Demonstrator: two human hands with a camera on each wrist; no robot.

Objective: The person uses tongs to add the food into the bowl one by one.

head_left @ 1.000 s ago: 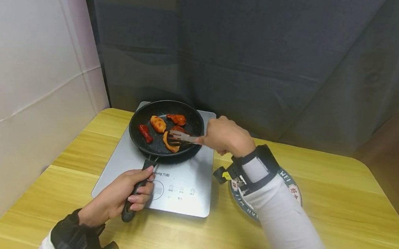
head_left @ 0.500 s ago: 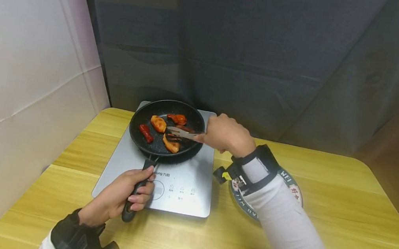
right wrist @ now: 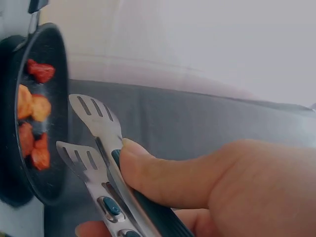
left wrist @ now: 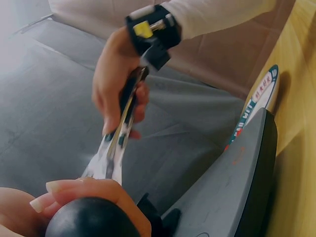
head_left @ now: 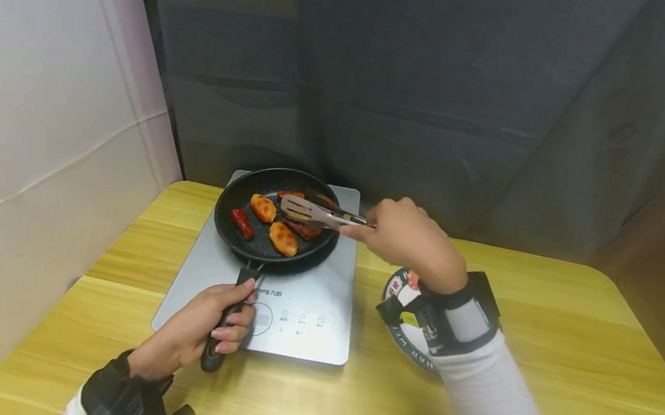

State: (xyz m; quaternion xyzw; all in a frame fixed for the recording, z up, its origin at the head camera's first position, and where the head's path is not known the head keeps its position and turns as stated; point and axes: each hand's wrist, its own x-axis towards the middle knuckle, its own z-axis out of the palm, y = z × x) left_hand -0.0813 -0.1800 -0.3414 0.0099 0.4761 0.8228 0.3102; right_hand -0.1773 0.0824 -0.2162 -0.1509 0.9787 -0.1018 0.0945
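In the head view my left hand grips the black handle of a frying pan. Several browned chicken pieces lie in the pan, among them a wing near the front, another wing behind it and a dark red piece at the left. My right hand holds metal tongs with slotted ends, which overlap the pan's right side. In the right wrist view, the tongs' slotted ends stand slightly apart with no food between them, to the side of the pan.
Under the pan is a silver induction cooker on a wooden table. A white plate with a dark lettered rim sits to its right, partly hidden by my right wrist. A dark cloth hangs behind, a pale one at left.
My right hand has drawn back to the right with the tongs, away from the front wing. That wing now shows its broad browned face. My left hand keeps its grip on the handle.
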